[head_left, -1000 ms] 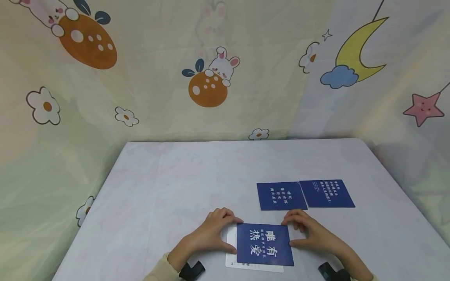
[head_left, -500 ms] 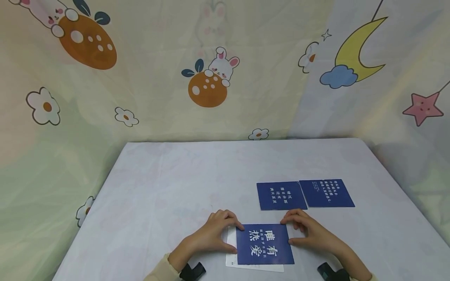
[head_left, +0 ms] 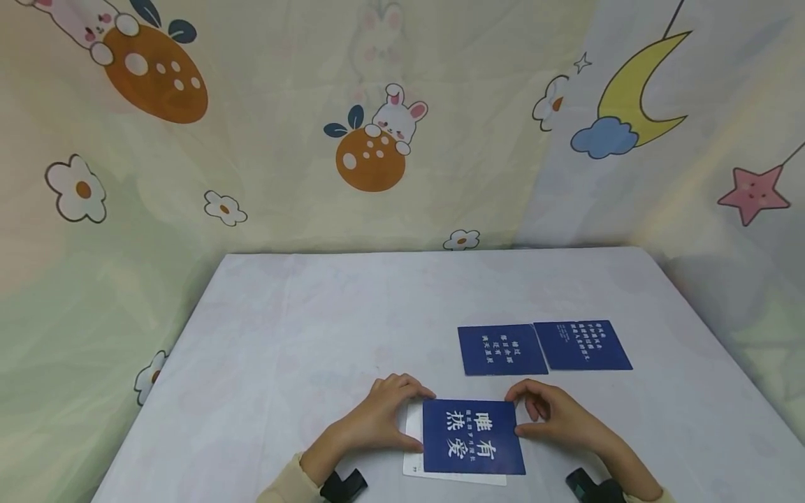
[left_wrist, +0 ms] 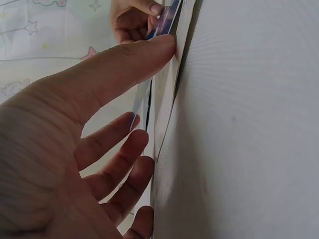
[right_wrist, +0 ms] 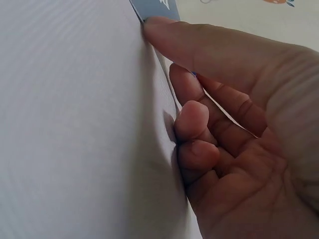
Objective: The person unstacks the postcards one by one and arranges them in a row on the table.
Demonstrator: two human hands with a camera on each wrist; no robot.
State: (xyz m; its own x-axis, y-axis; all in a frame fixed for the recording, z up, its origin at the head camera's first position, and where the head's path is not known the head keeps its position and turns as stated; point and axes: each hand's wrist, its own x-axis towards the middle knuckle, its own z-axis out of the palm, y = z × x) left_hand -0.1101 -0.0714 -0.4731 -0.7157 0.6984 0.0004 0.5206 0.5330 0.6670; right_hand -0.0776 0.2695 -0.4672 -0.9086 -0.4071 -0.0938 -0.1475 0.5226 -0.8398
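Near the cut-off front of the table (head_left: 302, 335), the left hand (head_left: 385, 418) grips the left side of a blue card (head_left: 473, 437) between thumb and forefinger, while the right hand (head_left: 560, 418) holds the opposite side likewise, its remaining fingers curled. The blue card hides most of a white card (head_left: 412, 464), leaving strips along the left and lower edges with print too small to read; whether the two touch cannot be told. The right wrist view shows only a blue corner, partly behind the thumb and cropped above.
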